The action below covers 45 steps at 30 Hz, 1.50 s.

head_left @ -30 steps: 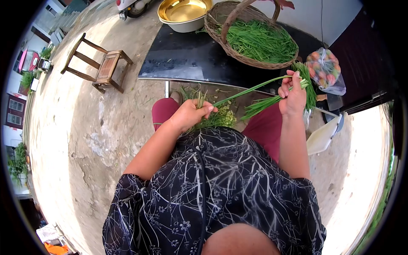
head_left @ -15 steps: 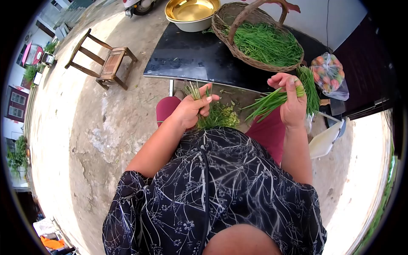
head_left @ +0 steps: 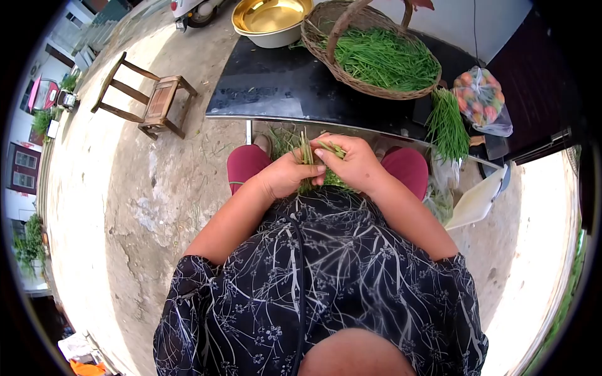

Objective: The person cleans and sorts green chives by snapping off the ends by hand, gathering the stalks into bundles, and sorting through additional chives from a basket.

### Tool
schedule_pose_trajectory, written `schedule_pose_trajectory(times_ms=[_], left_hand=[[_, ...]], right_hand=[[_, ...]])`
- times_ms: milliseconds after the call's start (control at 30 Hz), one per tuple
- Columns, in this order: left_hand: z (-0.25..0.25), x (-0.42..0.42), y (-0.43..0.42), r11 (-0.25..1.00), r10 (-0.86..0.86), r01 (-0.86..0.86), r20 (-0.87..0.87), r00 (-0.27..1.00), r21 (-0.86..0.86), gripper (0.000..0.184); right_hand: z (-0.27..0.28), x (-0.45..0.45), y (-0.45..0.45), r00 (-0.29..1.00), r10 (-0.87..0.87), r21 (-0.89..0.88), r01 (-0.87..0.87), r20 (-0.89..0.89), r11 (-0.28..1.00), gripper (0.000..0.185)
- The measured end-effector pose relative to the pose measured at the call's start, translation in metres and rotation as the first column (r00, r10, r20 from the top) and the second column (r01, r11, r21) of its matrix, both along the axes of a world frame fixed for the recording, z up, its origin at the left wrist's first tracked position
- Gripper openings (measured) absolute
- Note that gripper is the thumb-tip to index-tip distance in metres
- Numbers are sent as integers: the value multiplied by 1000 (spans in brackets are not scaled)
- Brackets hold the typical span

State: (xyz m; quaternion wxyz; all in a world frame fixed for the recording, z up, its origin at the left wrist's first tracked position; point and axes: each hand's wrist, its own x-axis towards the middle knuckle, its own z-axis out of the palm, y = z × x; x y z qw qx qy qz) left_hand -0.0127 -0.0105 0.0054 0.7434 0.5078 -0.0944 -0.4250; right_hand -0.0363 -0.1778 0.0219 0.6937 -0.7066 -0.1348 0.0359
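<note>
Above my lap, my two hands meet, fingertips close together. My left hand (head_left: 290, 173) is closed around a small upright bunch of pale green chive stalks (head_left: 306, 149). Right beside it, my right hand (head_left: 356, 161) pinches some green chives (head_left: 332, 149), whose cut ends poke out between thumb and fingers. The lower parts of both bunches are hidden behind my hands. Beyond the hands, a wicker basket (head_left: 364, 93) heaped with chives (head_left: 385, 59) rests on the black table. Another chive bunch (head_left: 449, 125) hangs over the table's right front edge.
A gold basin (head_left: 269, 15) sits in a pale one at the table's back left. At the right lies a plastic bag of round red and green fruit (head_left: 480, 97). On the concrete to the left stands a wooden chair (head_left: 164, 103). A scooter (head_left: 199, 11) is parked behind.
My right hand, with its chives, has moved left from near the table's right edge to meet my left hand. The view has shifted slightly.
</note>
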Motion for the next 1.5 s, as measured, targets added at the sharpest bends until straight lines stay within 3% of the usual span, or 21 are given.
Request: schedule_pose_trajectory(times_ms=[100, 167, 200, 300, 333, 367, 400, 600, 733, 833, 900, 967, 1067, 1133, 1200, 1233, 1300, 1333, 1400, 1467, 1500], left_hand=[[5, -2, -3, 998, -49, 47, 63, 997, 41, 9], [4, -2, -5, 998, -53, 51, 65, 996, 34, 10], [3, -2, -5, 998, -55, 53, 70, 996, 27, 12], [3, -1, -4, 996, -52, 46, 95, 994, 71, 13], [5, -1, -5, 996, -53, 46, 94, 994, 71, 13], [8, -1, -6, 997, 8, -14, 78, 997, 75, 14], [10, -1, -6, 994, 70, -74, 63, 996, 80, 16], [9, 0, -10, 969, 245, -244, -28, 969, 32, 21], [5, 0, -10, 958, 284, -282, -40, 958, 55, 18], [0, -2, -13, 945, 325, -323, -24, 946, 52, 16], [0, -3, -13, 934, 355, -354, -22, 934, 37, 16], [2, -2, -13, 875, 473, -480, 106, 875, 59, 17], [0, 7, -1, 803, 590, -596, 124, 798, 8, 17], [-8, 17, 13, 651, 758, -755, 94, 645, -71, 18], [-12, 28, 27, 460, 887, -887, 45, 459, -34, 19], [-14, 31, 36, 465, 885, -884, 45, 464, -35, 19], [-14, 35, 47, 353, 935, -935, 57, 350, -47, 16], [-12, 34, 45, 355, 934, -934, 58, 352, -46, 16], [-6, 29, 37, 404, 886, -915, 239, 397, 21, 19], [-2, 21, 22, 479, 863, -878, 187, 470, -5, 21], [5, 12, 14, 630, 747, -774, 225, 625, 62, 18]], right_hand=[[5, -2, 0, 996, -46, -34, 43, -79, 998, 19], [13, -3, 0, 954, 58, 92, -32, -295, 995, 20], [12, -3, 0, 954, 58, 92, -32, -295, 995, 20], [6, 0, -4, 982, -53, -52, 45, -178, 998, 20], [3, 2, -7, 994, -101, -121, 94, -47, 988, 19], [0, 4, -10, 987, -138, -181, 152, 88, 972, 18], [-2, 5, -11, 987, -138, -181, 152, 88, 972, 18], [-4, 2, -8, 957, -207, 72, 225, -202, 972, 16], [-19, 4, -5, 966, -258, 12, 258, -15, 966, 16], [-13, 2, -6, 954, -235, 19, 243, -184, 970, 16], [-8, 1, -8, 940, -160, 144, 211, -301, 967, 14], [-15, 6, -13, 929, -233, 85, 268, -287, 960, 14], [-13, 10, -26, 893, -326, 59, 360, -309, 931, 13], [-10, 13, -40, 817, -446, 73, 503, -366, 861, 11], [-20, 19, -56, 765, -505, 151, 598, -400, 787, 14], [-20, 20, -64, 739, -534, 149, 632, -412, 760, 14], [-16, 20, -73, 681, -572, 128, 687, -458, 715, 15], [-16, 20, -73, 679, -573, 128, 689, -459, 713, 15], [-15, 20, -71, 686, -560, 142, 682, -465, 718, 16], [-9, 16, -63, 706, -530, 142, 653, -471, 744, 16], [-8, 15, -58, 730, -512, 145, 627, -452, 765, 15]])
